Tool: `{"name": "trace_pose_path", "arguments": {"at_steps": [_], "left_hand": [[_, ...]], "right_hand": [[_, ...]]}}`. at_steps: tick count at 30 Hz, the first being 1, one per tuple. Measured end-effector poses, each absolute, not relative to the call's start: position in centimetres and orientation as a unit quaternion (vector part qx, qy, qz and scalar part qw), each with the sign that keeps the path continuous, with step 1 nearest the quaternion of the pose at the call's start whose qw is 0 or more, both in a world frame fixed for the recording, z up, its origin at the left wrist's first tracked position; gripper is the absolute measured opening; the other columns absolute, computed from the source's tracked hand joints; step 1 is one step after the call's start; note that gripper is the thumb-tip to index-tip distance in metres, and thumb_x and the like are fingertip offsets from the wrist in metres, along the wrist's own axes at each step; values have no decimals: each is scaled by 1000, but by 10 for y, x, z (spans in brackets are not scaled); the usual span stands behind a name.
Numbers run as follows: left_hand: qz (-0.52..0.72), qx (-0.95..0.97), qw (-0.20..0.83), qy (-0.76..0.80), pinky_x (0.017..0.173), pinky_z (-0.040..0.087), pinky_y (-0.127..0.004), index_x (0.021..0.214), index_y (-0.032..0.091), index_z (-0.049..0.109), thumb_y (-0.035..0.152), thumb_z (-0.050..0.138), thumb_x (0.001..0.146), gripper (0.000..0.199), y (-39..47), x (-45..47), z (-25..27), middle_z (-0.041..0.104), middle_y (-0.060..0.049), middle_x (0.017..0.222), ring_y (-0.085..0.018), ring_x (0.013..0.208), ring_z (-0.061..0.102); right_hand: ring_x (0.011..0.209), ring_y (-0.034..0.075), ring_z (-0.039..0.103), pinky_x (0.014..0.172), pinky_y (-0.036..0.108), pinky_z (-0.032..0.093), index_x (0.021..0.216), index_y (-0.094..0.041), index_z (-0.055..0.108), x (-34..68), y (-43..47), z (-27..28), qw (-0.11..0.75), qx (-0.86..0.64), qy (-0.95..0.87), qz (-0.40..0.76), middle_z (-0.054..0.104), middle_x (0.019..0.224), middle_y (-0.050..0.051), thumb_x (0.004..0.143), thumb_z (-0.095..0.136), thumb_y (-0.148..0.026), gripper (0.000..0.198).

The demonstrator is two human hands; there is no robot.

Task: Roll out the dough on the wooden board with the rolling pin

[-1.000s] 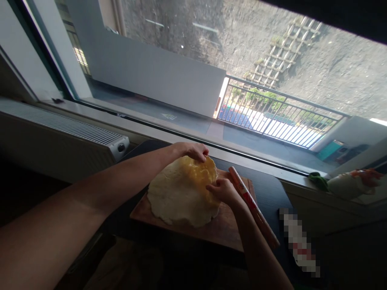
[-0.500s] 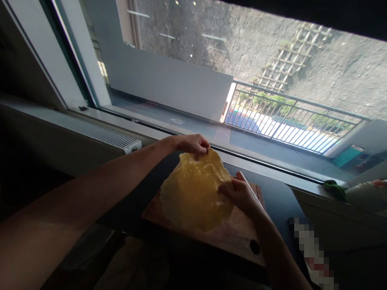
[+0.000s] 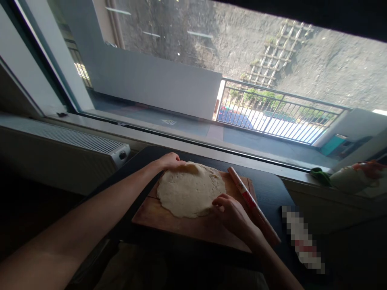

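A pale, thin, roughly round dough sheet [image 3: 189, 191] lies on a wooden board [image 3: 151, 213], with a raised fold along its far edge. My left hand [image 3: 171, 160] is closed on the far left edge of the sheet; its fingertips are partly hidden. At the near right edge, my right hand [image 3: 231, 211] has thumb and fingers pinched together on the dough. Just right of that hand, a rolling pin [image 3: 252, 201] with a red label lies slantwise across the board's right side.
The board rests on a dark table [image 3: 272, 183] by a window sill [image 3: 145, 135]. To the left stands a white radiator [image 3: 75, 139]. A blurred-out item [image 3: 302, 239] lies at the table's right. A green cloth [image 3: 320, 176] and a pale pot [image 3: 347, 179] are on the far right.
The dough sheet was held up in both hands with light shining through it; now it lies on the board. Both hands came down with it, and the rolling pin has come into fuller view.
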State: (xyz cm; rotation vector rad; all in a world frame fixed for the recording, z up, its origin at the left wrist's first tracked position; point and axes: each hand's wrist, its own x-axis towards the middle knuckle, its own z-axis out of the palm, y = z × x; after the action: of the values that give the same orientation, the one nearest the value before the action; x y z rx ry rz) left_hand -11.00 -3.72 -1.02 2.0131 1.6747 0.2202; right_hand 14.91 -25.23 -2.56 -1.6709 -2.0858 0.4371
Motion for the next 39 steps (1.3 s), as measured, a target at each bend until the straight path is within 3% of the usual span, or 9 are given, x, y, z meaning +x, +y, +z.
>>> {"name": "trace_pose_path", "arguments": {"at_steps": [6, 9, 14, 18, 21, 24, 27, 32, 39], "left_hand": [[62, 772, 287, 564, 55, 39, -21, 73, 17, 69, 52, 66, 54, 40, -29, -106, -4, 68, -2, 73, -18, 70, 59], [76, 779, 298, 547, 58, 40, -20, 81, 18, 68, 52, 62, 59, 42, -27, -105, -5, 69, -2, 81, -17, 76, 60], [48, 778, 322, 538, 56, 41, -21, 78, 17, 68, 42, 72, 46, 41, -28, -114, -7, 69, -3, 76, -19, 72, 61], [80, 778, 311, 540, 57, 42, -21, 80, 16, 67, 45, 64, 55, 39, -33, -117, -8, 68, -4, 79, -19, 74, 61], [103, 781, 301, 538, 60, 42, -20, 88, 19, 66, 45, 63, 57, 41, -40, -120, -8, 69, -2, 85, -17, 77, 61], [102, 779, 276, 553, 58, 39, -21, 73, 19, 67, 36, 67, 52, 27, -47, -127, -10, 66, 0, 71, -17, 71, 60], [132, 771, 245, 574, 59, 38, -22, 66, 19, 65, 33, 64, 57, 17, -52, -130, -13, 63, 0, 67, -17, 71, 59], [216, 724, 216, 619, 65, 41, -22, 86, 18, 62, 35, 52, 74, 23, -62, -112, -17, 65, -3, 83, -17, 81, 59], [177, 654, 344, 650, 51, 45, -22, 81, 16, 63, 41, 50, 78, 29, -96, -124, -24, 67, -4, 72, -16, 64, 63]], "right_hand": [[81, 21, 63, 69, 29, 41, 92, -20, 64, 153, -246, -28, 124, -743, -652, 87, 65, 95, 7, 83, 53, -41, 25], [84, 24, 64, 68, 31, 42, 94, -17, 61, 156, -235, -28, 114, -779, -611, 88, 66, 95, 10, 83, 52, -47, 32], [90, 26, 64, 72, 32, 42, 93, -16, 62, 156, -212, -26, 103, -791, -592, 112, 68, 94, 11, 83, 53, -43, 30], [91, 24, 63, 75, 30, 42, 83, -17, 65, 154, -200, -23, 113, -767, -618, 130, 68, 94, 11, 83, 53, -37, 23], [85, 20, 63, 74, 28, 43, 81, -17, 65, 153, -201, -24, 170, -754, -618, 143, 69, 90, 8, 84, 50, -37, 25], [78, 19, 64, 68, 27, 45, 85, -16, 65, 152, -208, -32, 267, -733, -590, 206, 68, 82, 7, 84, 49, -40, 28], [78, 20, 65, 66, 28, 48, 106, -16, 61, 143, -215, -46, 337, -703, -569, 263, 68, 84, 6, 79, 56, -38, 35], [83, 20, 65, 69, 29, 52, 137, -20, 35, 118, -219, -52, 424, -672, -531, 294, 67, 97, 6, 71, 60, -24, 70], [72, 18, 65, 59, 32, 56, 143, -22, 22, 147, -226, -17, 504, -573, -452, 463, 65, 97, 6, 72, 58, -22, 80]]}}
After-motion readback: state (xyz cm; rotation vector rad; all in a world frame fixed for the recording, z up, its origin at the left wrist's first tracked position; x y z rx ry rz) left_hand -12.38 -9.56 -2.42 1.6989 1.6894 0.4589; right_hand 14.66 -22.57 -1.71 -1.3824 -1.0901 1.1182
